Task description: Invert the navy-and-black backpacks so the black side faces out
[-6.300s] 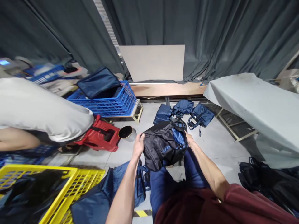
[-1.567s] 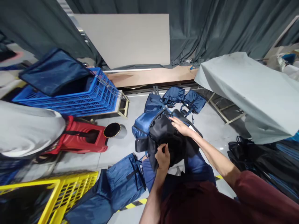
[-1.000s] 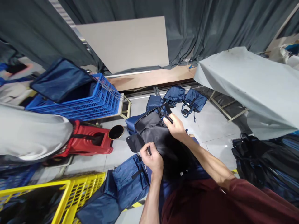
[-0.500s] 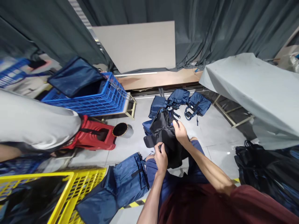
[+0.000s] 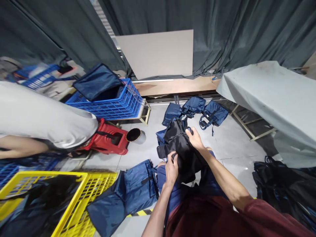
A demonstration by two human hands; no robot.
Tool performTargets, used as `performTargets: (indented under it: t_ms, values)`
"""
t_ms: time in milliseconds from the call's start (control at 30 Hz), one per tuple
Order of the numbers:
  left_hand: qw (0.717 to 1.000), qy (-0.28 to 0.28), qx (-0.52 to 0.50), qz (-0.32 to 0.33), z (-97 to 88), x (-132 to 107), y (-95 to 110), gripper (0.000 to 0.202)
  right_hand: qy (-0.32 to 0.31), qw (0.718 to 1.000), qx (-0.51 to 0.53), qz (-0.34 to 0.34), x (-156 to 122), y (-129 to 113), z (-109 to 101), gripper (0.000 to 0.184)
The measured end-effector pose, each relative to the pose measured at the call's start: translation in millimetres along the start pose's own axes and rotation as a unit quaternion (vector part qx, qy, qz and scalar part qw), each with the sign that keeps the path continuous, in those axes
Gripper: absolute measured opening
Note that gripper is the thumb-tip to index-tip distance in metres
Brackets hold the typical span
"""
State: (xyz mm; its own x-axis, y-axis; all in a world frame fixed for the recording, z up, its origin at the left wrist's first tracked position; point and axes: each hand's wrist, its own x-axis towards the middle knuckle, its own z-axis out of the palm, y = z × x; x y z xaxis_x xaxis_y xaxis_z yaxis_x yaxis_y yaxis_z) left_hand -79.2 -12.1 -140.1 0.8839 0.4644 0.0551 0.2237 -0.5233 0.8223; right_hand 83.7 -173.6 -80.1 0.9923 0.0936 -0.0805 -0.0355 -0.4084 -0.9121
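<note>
A black fabric bag [image 5: 184, 149] lies across my lap, its far end spread open between my knees. My left hand [image 5: 171, 166] is closed on the bag's near left edge, fingers curled over the cloth. Farther out, my right hand [image 5: 195, 137] pinches the bag's right edge between thumb and fingers. A dark flap [image 5: 162, 152] sticks out at the bag's left side. Just beyond it, several navy bags lie on the floor, among them one with straps and a handle [image 5: 214, 112].
A yellow crate [image 5: 82, 191] with dark bags stands at lower left beside a folded navy bag [image 5: 138, 186]. A co-worker in a white shirt [image 5: 46, 113] sits on a red stool [image 5: 116, 140] near a bin [image 5: 136, 135]. Dark bags [image 5: 283, 191] are piled at right by a covered table [image 5: 276, 95].
My view has swung slightly left, so the surroundings sit farther right. Both hands keep their hold on the black bag, which has shifted little.
</note>
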Motion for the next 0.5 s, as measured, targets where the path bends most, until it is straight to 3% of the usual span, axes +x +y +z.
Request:
performTargets:
  t_ms: [100, 200, 267, 333, 400, 433, 500]
  values:
    - [1.000, 0.017, -0.011, -0.002, -5.5, -4, 9, 0.032, -0.026, 0.999, 0.019, 0.009, -12, -13, -10, 0.050]
    - [0.998, 0.061, -0.028, 0.021, -15.4, -6, 35, 0.038, -0.010, 0.992, 0.120, -0.035, -15, -43, -22, 0.050]
    - [0.993, 0.093, -0.029, 0.062, -28.5, -4, 57, 0.041, 0.010, 0.979, 0.195, -0.064, -9, -62, -36, 0.052]
    - [0.986, 0.102, -0.011, 0.132, -43.7, 5, 76, 0.045, 0.044, 0.964, 0.255, -0.069, 4, -67, -52, 0.053]
    - [0.979, 0.089, 0.031, 0.183, -54.6, 22, 85, 0.054, 0.081, 0.950, 0.299, -0.049, 18, -47, -67, 0.057]
    - [0.980, 0.080, 0.056, 0.175, -56.7, 32, 85, 0.062, 0.096, 0.946, 0.310, -0.018, 22, -28, -72, 0.060]
    - [0.993, 0.025, 0.074, 0.087, -53.2, 54, 74, 0.075, 0.122, 0.940, 0.306, 0.086, 23, 23, -73, 0.064]
